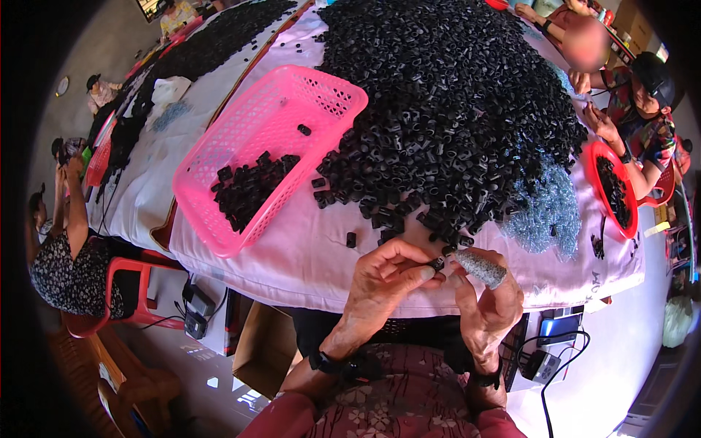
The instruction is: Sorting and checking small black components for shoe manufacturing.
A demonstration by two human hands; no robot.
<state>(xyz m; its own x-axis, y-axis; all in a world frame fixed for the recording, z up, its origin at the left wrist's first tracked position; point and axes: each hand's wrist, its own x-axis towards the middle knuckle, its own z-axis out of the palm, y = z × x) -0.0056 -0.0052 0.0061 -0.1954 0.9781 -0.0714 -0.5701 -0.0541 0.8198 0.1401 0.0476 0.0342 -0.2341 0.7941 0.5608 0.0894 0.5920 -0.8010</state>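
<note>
Between the thumb and fingertips of my left hand (388, 283) is a small black plastic piece (437, 263), short and tube-like. My right hand (488, 310) is drawn up close beside it, thumb and fingers pinched near the piece. A grey speckled finger sleeve (482, 269) covers one finger of that hand. Whatever the right fingertips hold, if anything, is too small to make out. Just beyond both hands spreads a large heap of similar black pieces (445, 109). A single black piece (351, 239) lies apart on the pale cloth (292, 266), left of my hands.
A pink plastic basket (191, 197) with some black pieces stands at left. Clear bluish bits (548, 212) lie at the heap's right edge, near a red basin (632, 228). Co-workers sit at right (646, 117) and left. Cables and small boxes (544, 365) are below the table.
</note>
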